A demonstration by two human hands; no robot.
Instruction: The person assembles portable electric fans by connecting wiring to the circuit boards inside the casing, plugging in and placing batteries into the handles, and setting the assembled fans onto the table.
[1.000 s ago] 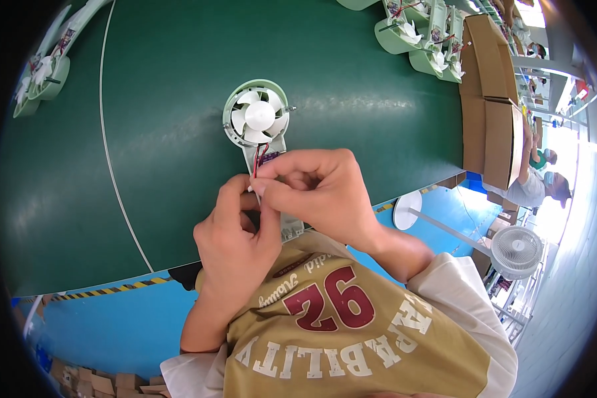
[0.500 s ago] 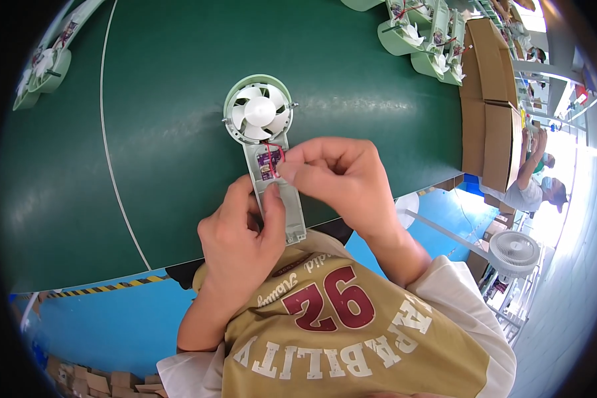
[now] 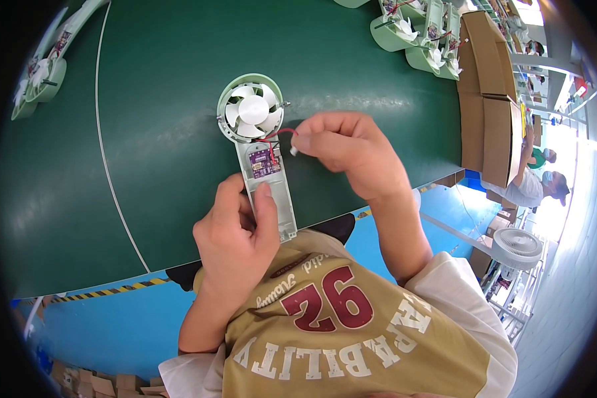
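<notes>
A pale green handheld fan housing lies on the green table with its handle toward me. Its round head holds a white fan blade. Inside the handle sits a purple circuit board with red and dark wires attached. My left hand is closed around the handle's lower left side, thumb on top. To the right of the board, my right hand pinches a red wire between thumb and fingers. A small white connector shows just below those fingertips.
More fan housings with blades stand at the far right and far left. An open cardboard box is by the table's right edge. Beyond it are a person in a cap and a white standing fan.
My right hand has moved from over the circuit board out to the right, drawing the red wire with it. The housing has shifted slightly left; my left hand still grips it.
</notes>
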